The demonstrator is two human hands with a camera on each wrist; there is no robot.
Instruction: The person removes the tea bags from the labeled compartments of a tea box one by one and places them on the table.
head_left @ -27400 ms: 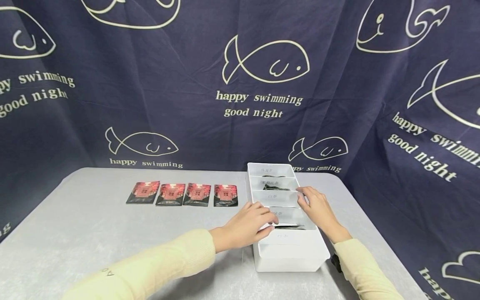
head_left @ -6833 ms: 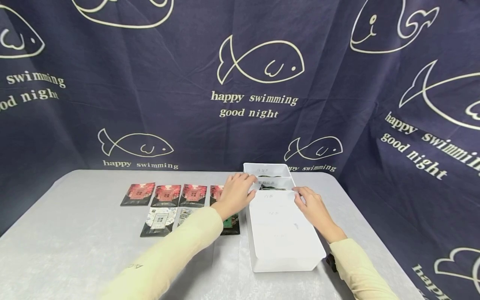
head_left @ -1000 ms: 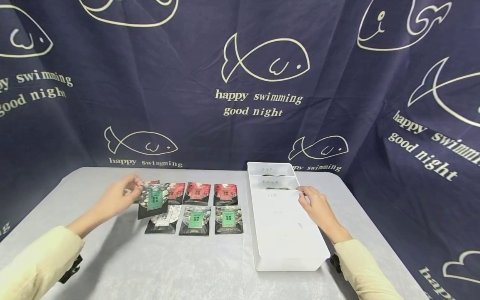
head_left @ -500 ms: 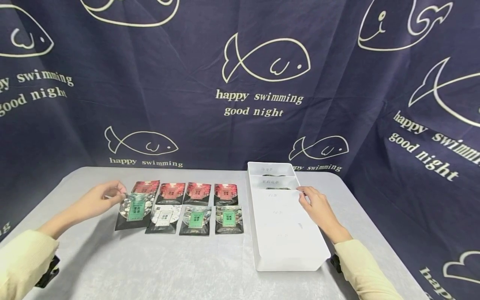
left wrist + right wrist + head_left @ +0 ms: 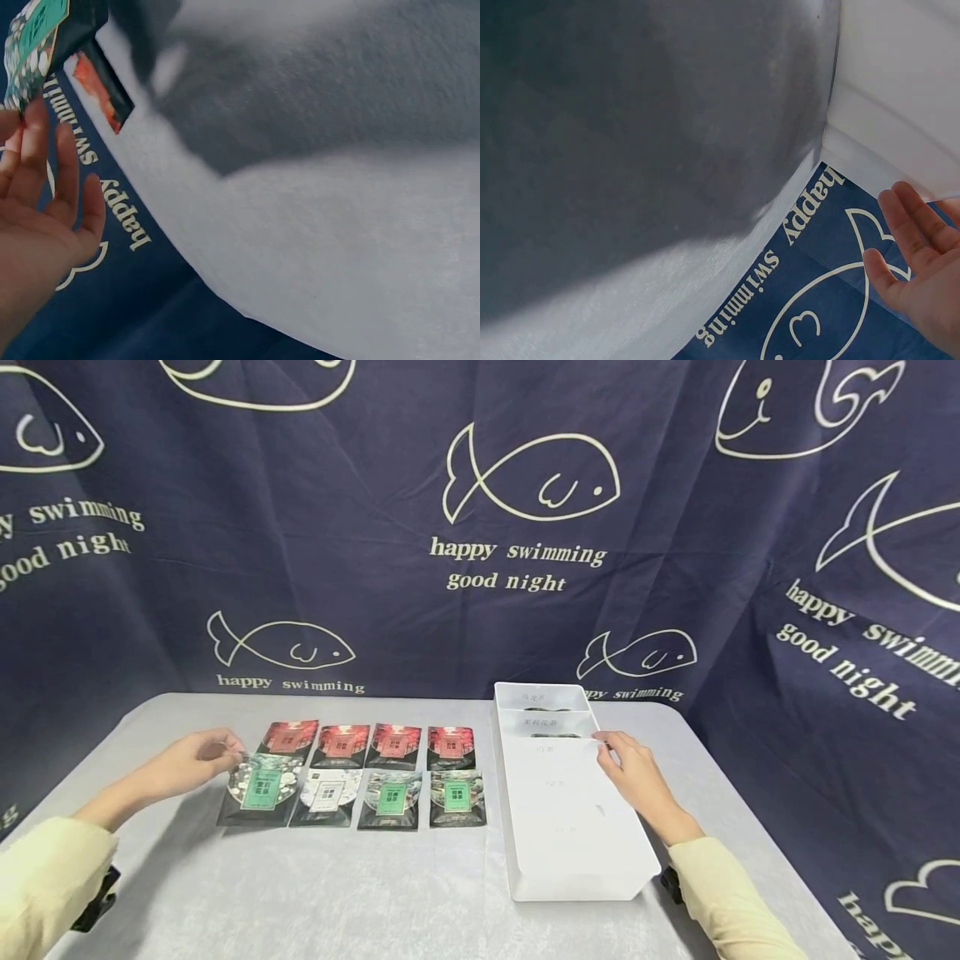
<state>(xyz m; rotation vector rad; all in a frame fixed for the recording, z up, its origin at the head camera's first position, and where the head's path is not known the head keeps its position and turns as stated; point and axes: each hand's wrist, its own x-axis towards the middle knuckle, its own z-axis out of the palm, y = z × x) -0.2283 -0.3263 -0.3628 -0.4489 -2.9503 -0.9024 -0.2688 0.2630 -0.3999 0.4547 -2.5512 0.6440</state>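
Observation:
My left hand (image 5: 183,766) pinches the upper left corner of a black tea packet (image 5: 262,785) with a green label and white flower print, low over the table at the left end of the front row. In the left wrist view, thumb and fingertips hold this packet's edge and the other fingers spread loosely. To its right lie a white-labelled packet (image 5: 324,797) and two green-labelled packets. My right hand (image 5: 643,785) holds the right rim of a long white box (image 5: 573,887), thumb and index finger over the rim, other fingers against the outer wall in the right wrist view.
Behind the front row lies a row of red-and-black tea packets (image 5: 397,747). The box has handwritten labels and dividers, with dark packet edges (image 5: 555,736) showing in the rear compartments. A dark blue fish-print cloth (image 5: 375,527) hangs behind the grey table (image 5: 337,893).
Long ago only the red packets lay out; white- and green-labelled ones have since joined them. In the last second my left hand carried its packet left and lowered it. My right hand stayed put.

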